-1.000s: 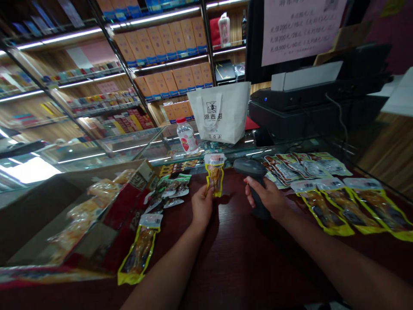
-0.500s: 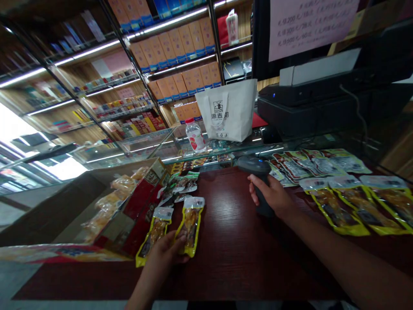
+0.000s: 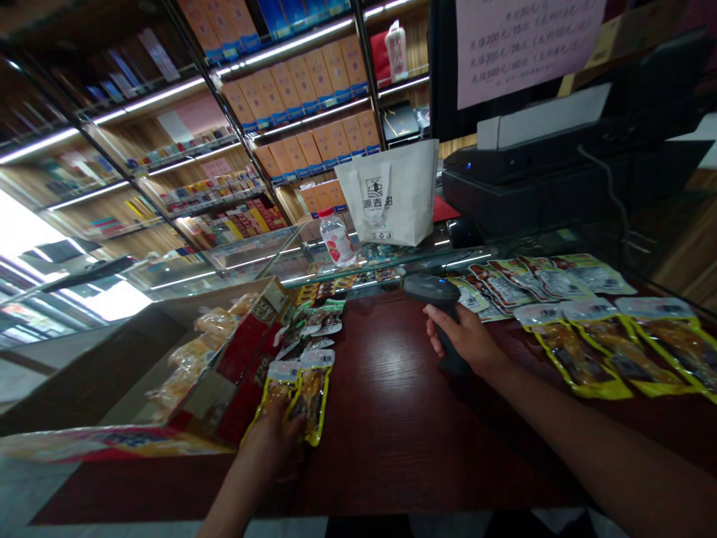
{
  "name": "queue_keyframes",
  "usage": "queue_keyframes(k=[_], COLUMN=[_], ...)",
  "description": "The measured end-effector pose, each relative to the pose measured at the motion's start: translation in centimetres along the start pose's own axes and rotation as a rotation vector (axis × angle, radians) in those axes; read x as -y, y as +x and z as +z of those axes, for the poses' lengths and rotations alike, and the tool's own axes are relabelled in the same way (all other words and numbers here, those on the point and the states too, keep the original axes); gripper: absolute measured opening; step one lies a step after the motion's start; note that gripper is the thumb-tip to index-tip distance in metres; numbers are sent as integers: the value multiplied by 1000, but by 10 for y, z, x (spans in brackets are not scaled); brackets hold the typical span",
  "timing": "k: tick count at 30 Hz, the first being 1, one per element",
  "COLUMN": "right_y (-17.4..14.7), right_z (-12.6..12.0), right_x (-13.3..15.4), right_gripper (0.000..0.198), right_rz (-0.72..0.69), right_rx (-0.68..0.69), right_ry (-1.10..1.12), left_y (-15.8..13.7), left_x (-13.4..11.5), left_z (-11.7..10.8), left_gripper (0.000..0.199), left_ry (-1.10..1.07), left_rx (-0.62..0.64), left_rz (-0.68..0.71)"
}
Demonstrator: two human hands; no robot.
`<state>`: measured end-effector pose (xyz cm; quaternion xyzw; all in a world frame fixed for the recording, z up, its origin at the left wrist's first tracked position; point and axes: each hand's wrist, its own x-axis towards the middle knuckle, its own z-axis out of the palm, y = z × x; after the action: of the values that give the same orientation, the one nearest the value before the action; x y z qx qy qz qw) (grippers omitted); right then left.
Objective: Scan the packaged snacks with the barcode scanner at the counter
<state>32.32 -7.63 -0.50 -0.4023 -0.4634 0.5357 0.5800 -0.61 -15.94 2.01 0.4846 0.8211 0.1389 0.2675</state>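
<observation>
My right hand (image 3: pixel 462 336) is wrapped around the grip of a dark handheld barcode scanner (image 3: pixel 431 288), held over the table with its head to the upper left. At the left, my left hand (image 3: pixel 274 437) rests over the lower parts of two yellow-edged, clear packets of brown meat. One meat packet (image 3: pixel 314 388) lies to the right and partly against the other meat packet (image 3: pixel 281 371). Motion blur and shadow smear the left fingers, so their grip is unclear. Smaller snack packets (image 3: pixel 319 321) lie just beyond these two.
An open cardboard box (image 3: pixel 112 381) with wrapped food stands at the left. Along the right lie several yellow-edged meat packets (image 3: pixel 576 351) and a row of silver-backed packets (image 3: pixel 538 280). Behind, a white bag (image 3: pixel 408 194) and a bottle (image 3: pixel 337 243) stand on a glass counter.
My left hand has moved slightly left, and the right-hand meat packet has shifted left against its neighbour. The scanner stays in my right hand; the view has shifted slightly.
</observation>
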Motion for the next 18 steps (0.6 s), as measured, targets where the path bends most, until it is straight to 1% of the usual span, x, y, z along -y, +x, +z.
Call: queue_keyframes(k=[2,5,7,8,9,10,11,13,15,16,18], right_y=[1,2,4,5,6,7,8,10,10,9,5], right_z=[0,1,2,3,3,3,4,4,5,5,6], right_x=[1,1,2,2,3,4,5,8,14,18,28], right_gripper=[43,44,46,47,48,49,49,48,48,48,46], right_rz=[1,1,-1,-5,-10,-18,-28,-42,-64,-76,-108], right_rx=[0,1,15,25,36,42,45,59,76,88,112], right_ry=[9,34,47,52,58,65,73,84,95,105,130], left_y=[-5,-14,-20,-21,-21,-20,-17,-11,-6,-5,-2], left_x=[-3,-11,-20,-27,-35,-44,-55,-80,-110,-126,-159], left_z=[-5,-24,-39,-43,-45,-43,-36,-11,25,45,82], left_gripper=[46,43,47,48,48,46,45,40,34,30,22], left_ry=[153,464,610,626,598,538,460,331,272,237,50], left_rx=[-45,-171,-237,-246,-243,-221,-185,-81,40,111,230], left_rz=[40,126,119,117,140,194,280,501,717,797,913])
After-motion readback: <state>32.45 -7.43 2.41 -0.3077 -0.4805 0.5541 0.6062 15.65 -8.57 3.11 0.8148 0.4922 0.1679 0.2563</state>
